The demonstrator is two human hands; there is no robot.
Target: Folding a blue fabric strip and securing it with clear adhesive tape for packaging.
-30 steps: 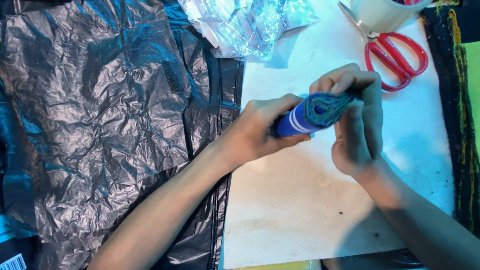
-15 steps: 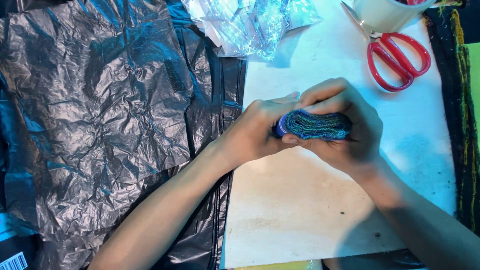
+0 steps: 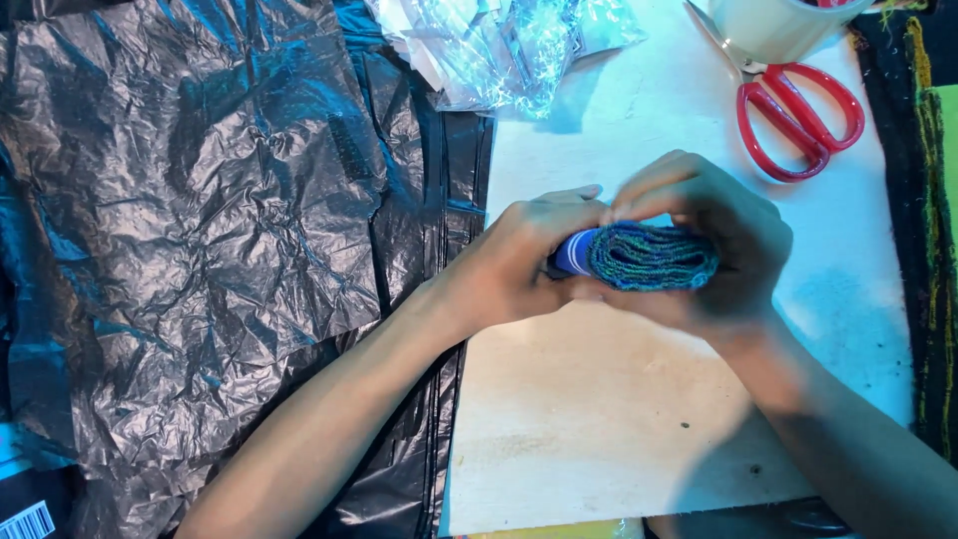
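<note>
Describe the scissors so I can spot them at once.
Start at the white board beside the black plastic sheeting. At its far right corner, the scissors lie flat by a pale cup. Only they have red loop handles.

A pale board carries red scissors and clear wrappers

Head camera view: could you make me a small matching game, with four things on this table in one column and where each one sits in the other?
Things:
1. red scissors
2. black plastic sheet
3. blue rolled cloth
4. clear crinkly bags

Places:
A. top middle, at the board's far edge
B. between the left hand and right hand
C. top right, beside a pale cup
D. spread over the left side

Pairs: 1-C, 2-D, 3-B, 4-A
</note>
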